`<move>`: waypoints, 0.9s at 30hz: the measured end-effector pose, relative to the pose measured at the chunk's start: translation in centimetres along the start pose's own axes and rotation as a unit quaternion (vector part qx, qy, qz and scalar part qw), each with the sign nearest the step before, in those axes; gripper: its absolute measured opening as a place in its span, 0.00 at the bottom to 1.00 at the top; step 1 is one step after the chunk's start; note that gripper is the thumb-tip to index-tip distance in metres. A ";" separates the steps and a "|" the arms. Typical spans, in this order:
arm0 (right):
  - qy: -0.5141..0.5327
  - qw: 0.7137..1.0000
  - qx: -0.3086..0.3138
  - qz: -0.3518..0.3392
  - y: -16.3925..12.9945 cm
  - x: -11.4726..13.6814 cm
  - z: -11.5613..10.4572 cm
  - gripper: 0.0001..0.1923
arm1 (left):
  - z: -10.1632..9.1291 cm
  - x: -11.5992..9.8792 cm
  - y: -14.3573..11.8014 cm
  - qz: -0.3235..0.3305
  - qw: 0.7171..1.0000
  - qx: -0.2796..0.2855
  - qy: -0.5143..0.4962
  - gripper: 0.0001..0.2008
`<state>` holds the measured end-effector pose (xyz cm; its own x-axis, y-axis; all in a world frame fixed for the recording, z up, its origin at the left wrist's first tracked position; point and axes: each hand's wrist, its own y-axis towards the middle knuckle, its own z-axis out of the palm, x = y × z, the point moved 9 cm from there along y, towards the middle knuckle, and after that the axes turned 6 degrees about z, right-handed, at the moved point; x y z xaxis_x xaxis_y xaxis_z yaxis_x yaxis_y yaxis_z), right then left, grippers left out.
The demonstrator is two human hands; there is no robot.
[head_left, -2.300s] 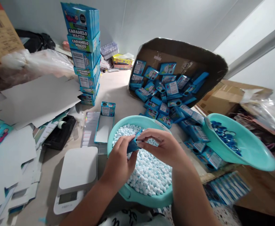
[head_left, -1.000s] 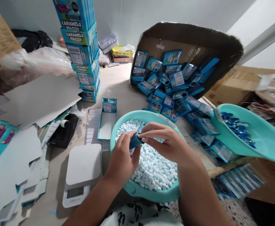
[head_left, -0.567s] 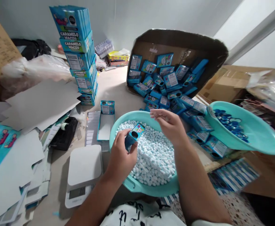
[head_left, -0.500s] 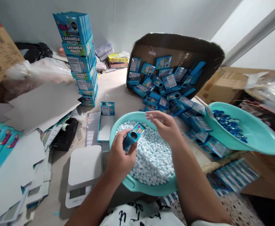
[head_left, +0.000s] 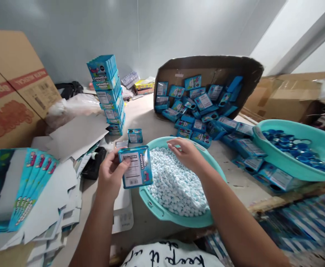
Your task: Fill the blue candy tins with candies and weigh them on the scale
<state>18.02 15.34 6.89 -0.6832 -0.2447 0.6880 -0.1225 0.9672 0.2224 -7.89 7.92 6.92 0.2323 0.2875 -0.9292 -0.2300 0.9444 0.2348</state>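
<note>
Since 0.5 s ago the left hand (head_left: 110, 176) has raised the small blue box (head_left: 136, 167) and turned its label side to the camera; fingers clamp its left edge. Right hand (head_left: 188, 152) empty, fingers loosely spread, over the teal basin (head_left: 162, 212) of white candies (head_left: 176, 183). Farther back: single box (head_left: 135, 135), box stack (head_left: 109, 92), cardboard carton (head_left: 206, 68) of blue boxes.

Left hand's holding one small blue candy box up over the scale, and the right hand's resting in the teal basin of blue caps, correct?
Not quite. In the head view the right hand is over the teal basin of white candies, not the caps. The left hand does hold the blue box.
</note>
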 end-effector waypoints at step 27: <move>-0.188 0.958 -0.144 0.159 2.0 -9.2 -8.9 0.23 | -15.0 -1.8 -8.3 0.130 0.962 -0.069 0.228 0.30</move>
<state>30.47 18.91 7.10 -0.8704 0.1537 0.4678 0.3023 0.9168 0.2612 -20.57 -2.80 2.36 -0.2823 0.3827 -0.8797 -0.3540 0.8107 0.4662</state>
